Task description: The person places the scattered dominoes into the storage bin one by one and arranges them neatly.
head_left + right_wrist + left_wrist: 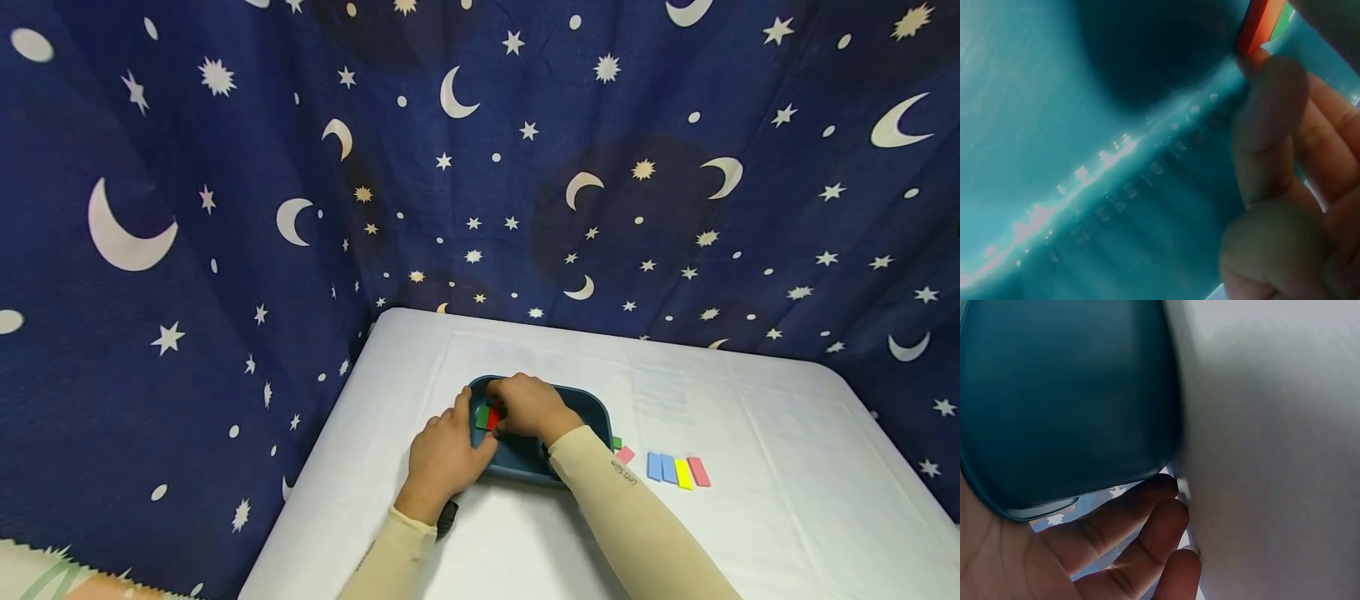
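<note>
A dark teal plastic bin [596, 408] sits on the white-covered table. My left hand [445, 450] holds its left end, with the thumb over the near rim; in the left wrist view the fingers [1138, 544] curve along the outside of the wall. Inside the bin, my right hand [534, 407] reaches toward the left end and pinches a red block [492, 419] at its fingertips. Right against that block stands a green block [482, 417]. The right wrist view has the thumb [1272, 106] at the end of the red block.
Right of the bin, two blue blocks [662, 467], a yellow block [683, 473] and a pink block [699, 472] lie in a row. Another pink block [625, 454] and a green one [617, 442] lie close by the bin's right side. A star-patterned curtain [525, 167] hangs behind the table.
</note>
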Demonstrator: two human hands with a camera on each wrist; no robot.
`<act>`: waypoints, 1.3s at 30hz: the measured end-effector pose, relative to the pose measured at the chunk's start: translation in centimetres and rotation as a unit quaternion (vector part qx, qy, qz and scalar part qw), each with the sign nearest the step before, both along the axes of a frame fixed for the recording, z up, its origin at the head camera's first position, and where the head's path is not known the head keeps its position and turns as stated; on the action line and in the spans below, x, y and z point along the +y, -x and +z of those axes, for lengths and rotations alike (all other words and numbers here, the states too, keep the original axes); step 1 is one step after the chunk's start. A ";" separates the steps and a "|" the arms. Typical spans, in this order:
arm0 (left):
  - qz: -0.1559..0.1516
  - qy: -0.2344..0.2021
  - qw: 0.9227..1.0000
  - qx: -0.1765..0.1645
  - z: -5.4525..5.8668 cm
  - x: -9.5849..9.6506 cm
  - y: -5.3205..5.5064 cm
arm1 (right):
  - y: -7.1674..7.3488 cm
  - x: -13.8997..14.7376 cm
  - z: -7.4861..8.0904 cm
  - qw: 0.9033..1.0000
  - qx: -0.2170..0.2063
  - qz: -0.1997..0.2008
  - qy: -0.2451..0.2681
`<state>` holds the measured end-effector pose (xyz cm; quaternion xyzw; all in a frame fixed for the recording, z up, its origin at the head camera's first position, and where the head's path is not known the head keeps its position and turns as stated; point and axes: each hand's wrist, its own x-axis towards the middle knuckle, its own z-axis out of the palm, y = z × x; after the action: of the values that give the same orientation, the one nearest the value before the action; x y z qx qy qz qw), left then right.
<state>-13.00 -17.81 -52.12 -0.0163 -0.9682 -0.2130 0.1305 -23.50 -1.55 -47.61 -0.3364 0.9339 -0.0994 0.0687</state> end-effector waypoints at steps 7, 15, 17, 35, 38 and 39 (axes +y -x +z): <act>0.002 -0.003 1.000 -0.004 0.1 0.0 0.0 | 0.1 -0.1 -0.2 1.000 0.002 -0.003 -0.007; -0.003 -0.004 1.000 -0.012 0.1 0.3 -0.2 | -0.2 0.7 -0.1 1.000 -0.004 -0.007 0.007; -0.005 -0.001 1.000 -0.014 0.0 0.4 -0.2 | -0.3 0.8 0.1 1.000 -0.006 -0.008 0.009; -0.007 -0.002 1.000 -0.010 0.2 0.3 -0.2 | -2.3 3.8 3.3 0.999 0.018 -0.035 -0.014; -0.007 -0.004 1.000 -0.015 0.2 0.3 -0.3 | -2.7 4.6 3.8 0.999 0.017 -0.044 -0.010; -0.007 -0.003 1.000 -0.018 0.2 0.4 -0.4 | -2.9 4.8 3.9 0.999 0.017 -0.048 -0.007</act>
<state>-12.64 -17.43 -51.88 -0.0187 -0.9695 -0.2175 0.1113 -20.62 3.29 -43.69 -0.2922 0.9507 -0.0904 0.0508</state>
